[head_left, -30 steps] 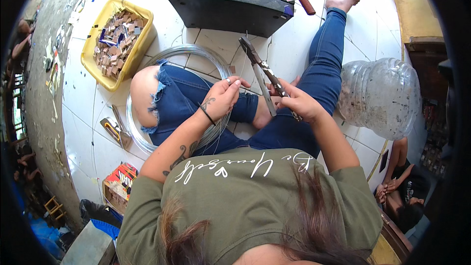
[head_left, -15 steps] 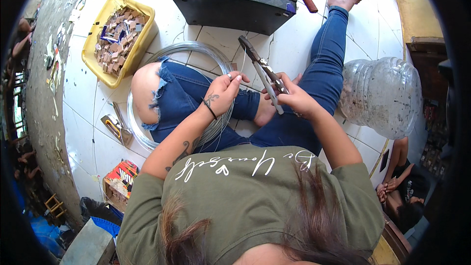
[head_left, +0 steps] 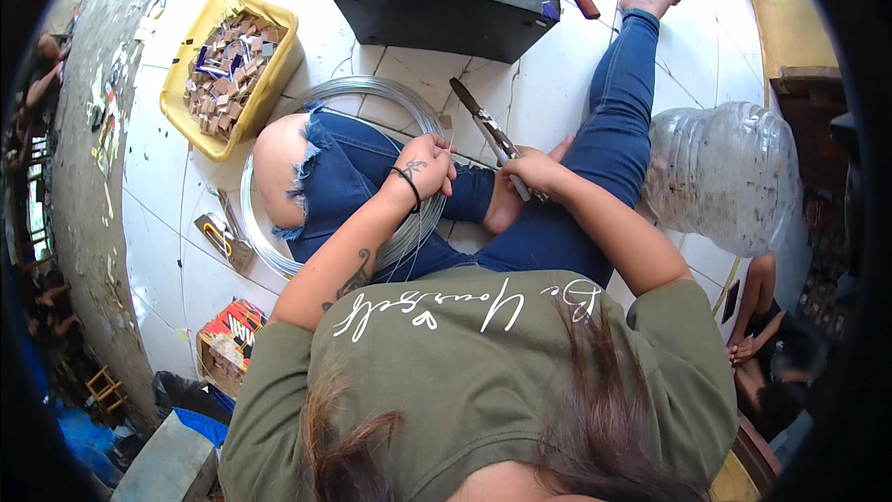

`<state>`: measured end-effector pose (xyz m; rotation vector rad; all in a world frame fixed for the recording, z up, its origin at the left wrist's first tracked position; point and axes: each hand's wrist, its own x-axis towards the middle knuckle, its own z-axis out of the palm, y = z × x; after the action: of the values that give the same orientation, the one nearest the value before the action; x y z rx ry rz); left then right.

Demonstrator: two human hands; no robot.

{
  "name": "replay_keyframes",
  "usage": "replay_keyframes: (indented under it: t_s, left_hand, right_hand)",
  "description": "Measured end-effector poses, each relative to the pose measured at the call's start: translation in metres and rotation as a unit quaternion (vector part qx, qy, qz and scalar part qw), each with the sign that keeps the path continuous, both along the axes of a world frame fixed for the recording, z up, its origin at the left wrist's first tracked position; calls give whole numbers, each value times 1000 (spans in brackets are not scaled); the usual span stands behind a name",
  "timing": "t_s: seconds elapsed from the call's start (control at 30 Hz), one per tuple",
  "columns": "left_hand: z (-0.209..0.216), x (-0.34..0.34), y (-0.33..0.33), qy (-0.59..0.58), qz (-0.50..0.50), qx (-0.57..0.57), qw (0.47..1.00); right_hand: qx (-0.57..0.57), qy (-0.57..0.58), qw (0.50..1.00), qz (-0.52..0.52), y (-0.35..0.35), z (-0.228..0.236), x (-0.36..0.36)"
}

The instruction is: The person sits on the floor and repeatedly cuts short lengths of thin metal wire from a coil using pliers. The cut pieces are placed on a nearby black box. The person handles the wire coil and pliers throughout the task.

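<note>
My left hand (head_left: 426, 167) is closed on a thin strand of wire, its fingers curled in beside my bent knee. My right hand (head_left: 532, 172) grips long-bladed metal snips (head_left: 485, 121) by the handles, their worn dark blades pointing up and left. A gap separates the snips from my left hand. Around my bent left leg lies a loose coil of silvery wire (head_left: 358, 86), partly hidden by the leg and my left forearm.
A yellow tub (head_left: 174, 104) of small brown pieces stands at the far left. Ahead is a black box (head_left: 437, 14) with a red-brown handle (head_left: 583, 2) over it. A clear plastic jug (head_left: 725, 177) lies right; a cutter (head_left: 223, 240) and a red carton (head_left: 230, 339) lie left.
My left hand has turned and curled its fingers further in, slightly lower. My right hand has drawn a little left and its grip has closed around the snips' handles.
</note>
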<state>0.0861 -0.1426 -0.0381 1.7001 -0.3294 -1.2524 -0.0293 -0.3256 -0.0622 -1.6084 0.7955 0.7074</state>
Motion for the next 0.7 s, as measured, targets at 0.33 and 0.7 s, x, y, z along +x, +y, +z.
replay_keyframes:
  t_s: [0.33,0.7]
  left_hand:
    - [-19,2,-15,-24,-14,78,997]
    - [-14,2,-1,43,123,-78,988]
  right_hand:
    - [-78,50,995,33,9,-6,16]
    - [226,-10,968,-109,-4,18,-17]
